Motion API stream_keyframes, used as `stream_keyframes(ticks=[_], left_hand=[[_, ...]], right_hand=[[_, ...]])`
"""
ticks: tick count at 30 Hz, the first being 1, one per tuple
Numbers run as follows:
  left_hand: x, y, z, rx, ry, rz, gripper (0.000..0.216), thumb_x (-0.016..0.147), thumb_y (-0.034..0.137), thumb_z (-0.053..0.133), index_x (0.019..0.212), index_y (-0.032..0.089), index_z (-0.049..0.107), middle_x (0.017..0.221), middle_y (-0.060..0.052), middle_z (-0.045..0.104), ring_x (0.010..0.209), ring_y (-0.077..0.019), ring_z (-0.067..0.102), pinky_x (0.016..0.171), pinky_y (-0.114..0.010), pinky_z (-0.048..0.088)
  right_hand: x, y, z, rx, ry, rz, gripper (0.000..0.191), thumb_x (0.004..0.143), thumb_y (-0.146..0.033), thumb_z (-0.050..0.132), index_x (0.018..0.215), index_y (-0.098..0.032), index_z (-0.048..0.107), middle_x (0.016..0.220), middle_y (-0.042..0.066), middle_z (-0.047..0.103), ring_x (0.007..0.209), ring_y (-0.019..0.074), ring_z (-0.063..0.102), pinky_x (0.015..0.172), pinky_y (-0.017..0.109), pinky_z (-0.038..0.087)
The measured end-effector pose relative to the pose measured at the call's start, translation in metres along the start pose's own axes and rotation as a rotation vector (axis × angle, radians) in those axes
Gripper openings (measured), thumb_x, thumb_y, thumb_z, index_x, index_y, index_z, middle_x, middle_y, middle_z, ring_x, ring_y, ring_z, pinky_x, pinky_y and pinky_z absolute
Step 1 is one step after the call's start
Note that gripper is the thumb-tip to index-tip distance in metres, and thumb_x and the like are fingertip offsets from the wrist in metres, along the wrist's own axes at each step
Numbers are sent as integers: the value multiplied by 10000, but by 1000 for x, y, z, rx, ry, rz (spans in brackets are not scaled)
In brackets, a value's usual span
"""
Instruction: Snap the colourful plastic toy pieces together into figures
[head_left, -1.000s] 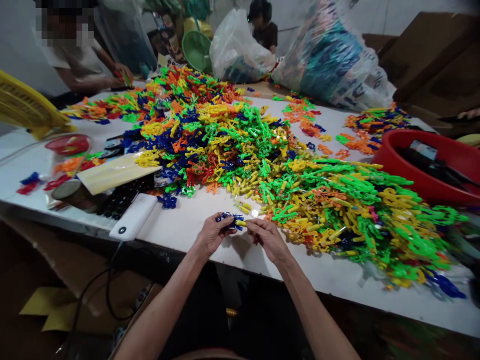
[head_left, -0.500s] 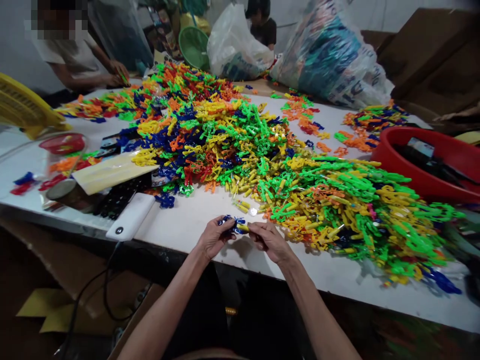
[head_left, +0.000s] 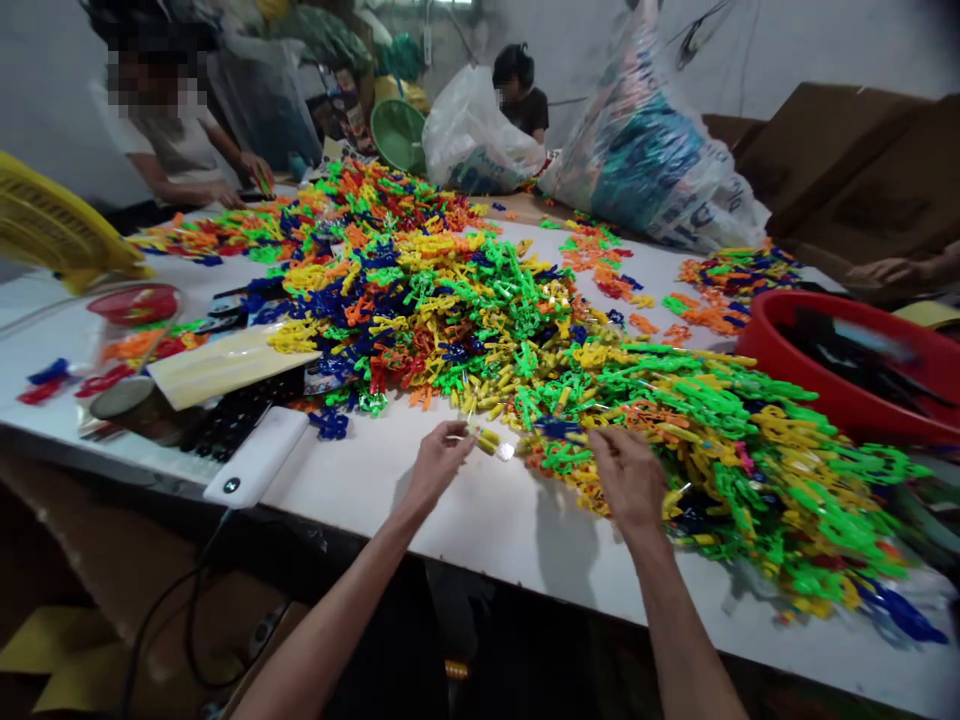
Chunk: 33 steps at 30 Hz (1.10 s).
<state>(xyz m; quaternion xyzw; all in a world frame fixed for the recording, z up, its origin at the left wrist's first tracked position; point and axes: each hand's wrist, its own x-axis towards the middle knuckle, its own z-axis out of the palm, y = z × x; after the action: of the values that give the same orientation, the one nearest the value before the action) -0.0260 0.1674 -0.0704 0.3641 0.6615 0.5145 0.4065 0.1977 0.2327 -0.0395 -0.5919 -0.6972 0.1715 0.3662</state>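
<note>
My left hand [head_left: 441, 458] is low over the white table, its thumb and fingers pinched at the end of a small yellow plastic tube [head_left: 487, 441]. A shiny silver disc [head_left: 505, 452] lies beside that tube. My right hand [head_left: 630, 472] is over the near side of the heap, its fingers closed on a blue plastic toy figure with a yellow tube [head_left: 559, 428], which points left. Under and around it spreads a pile of green and yellow toy figures with tubes [head_left: 720, 400]. A larger mixed heap of plastic figures [head_left: 450, 290] rises behind my hands.
At left are a white power bank [head_left: 259, 458] with a cable, a tin can [head_left: 139, 408], a yellow card [head_left: 225, 365] and a yellow fan [head_left: 60, 220]. A red basin [head_left: 855, 370] stands at right. Large plastic bags [head_left: 660, 150] sit behind; co-workers sit at the far side.
My hands have moved apart. The right carried the blue figure with the yellow tube rightward over the pile; the left let go of it and reached the tube on the table. The view tilted up.
</note>
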Motion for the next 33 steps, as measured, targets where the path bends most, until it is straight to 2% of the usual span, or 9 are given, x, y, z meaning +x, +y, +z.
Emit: stream_keyframes(ticks=[2, 3, 7, 10, 17, 20, 26, 29, 33], left_hand=[[20, 2, -13, 358, 175, 137, 236, 776, 291, 564, 971, 166, 611, 997, -90, 627, 816, -182, 598, 703, -312, 489], [30, 3, -20, 548, 257, 179, 224, 783, 264, 551, 977, 170, 610, 1042, -97, 610, 898, -206, 582, 772, -339, 473], [65, 7, -36, 1089, 440, 104, 304, 783, 335, 558, 1010, 137, 599, 1088, -145, 574, 1067, -290, 499, 874, -402, 411], [80, 9, -37, 1237, 401, 79, 339, 785, 359, 535, 1007, 112, 604, 1077, -170, 577, 1033, -305, 516, 823, -392, 427], [83, 24, -40, 1313, 231, 136, 303, 755, 138, 418, 985, 70, 603, 874, -210, 639, 898, -344, 600, 711, -419, 441], [71, 25, -46, 1061, 228, 100, 320, 701, 92, 454, 994, 98, 582, 788, -173, 642, 873, -346, 617, 705, -429, 445], [18, 14, -32, -60, 2, -191, 467, 603, 111, 608, 1050, 177, 489, 691, -11, 628, 627, -192, 643, 581, -302, 499], [-6, 8, -16, -520, 13, -328, 315, 592, 157, 671, 872, 150, 527, 651, -15, 629, 581, -167, 635, 550, -271, 501], [-22, 6, 1, -694, 108, -397, 216, 615, 183, 711, 778, 133, 579, 587, 2, 611, 455, -91, 549, 430, -189, 413]], right_hand=[[9, -5, 3, -198, 215, -112, 397, 818, -447, 461, 971, -123, 633, 1006, 161, 592, 988, 294, 504, 828, 410, 394], [10, -12, 11, -247, 191, -159, 375, 827, -407, 465, 1018, -124, 619, 1053, 166, 579, 1026, 290, 493, 857, 409, 385], [-1, -59, 68, -389, -433, -297, 254, 828, -196, 440, 1010, -153, 612, 1025, 118, 591, 891, 222, 578, 771, 328, 429], [-6, -86, 100, -535, -662, -351, 324, 786, -66, 394, 1033, -121, 597, 1058, 149, 575, 880, 242, 604, 747, 341, 428], [4, -88, 105, -448, -612, -331, 346, 697, -127, 502, 1035, -114, 576, 1019, 154, 612, 906, 272, 601, 730, 346, 430], [0, -74, 105, -220, -527, -143, 244, 681, -154, 508, 908, -148, 595, 885, 99, 649, 811, 225, 609, 681, 304, 430], [-27, -40, 106, 451, -345, 173, 42, 667, -211, 536, 649, -184, 563, 654, 13, 606, 650, 156, 583, 600, 255, 444], [-38, -34, 100, 850, -366, 487, 176, 639, -338, 619, 647, -180, 542, 498, -37, 518, 447, 111, 498, 420, 209, 371], [-41, -43, 87, 1118, -322, 700, 323, 544, -399, 729, 648, -170, 525, 411, -94, 420, 325, 45, 345, 316, 165, 223]])
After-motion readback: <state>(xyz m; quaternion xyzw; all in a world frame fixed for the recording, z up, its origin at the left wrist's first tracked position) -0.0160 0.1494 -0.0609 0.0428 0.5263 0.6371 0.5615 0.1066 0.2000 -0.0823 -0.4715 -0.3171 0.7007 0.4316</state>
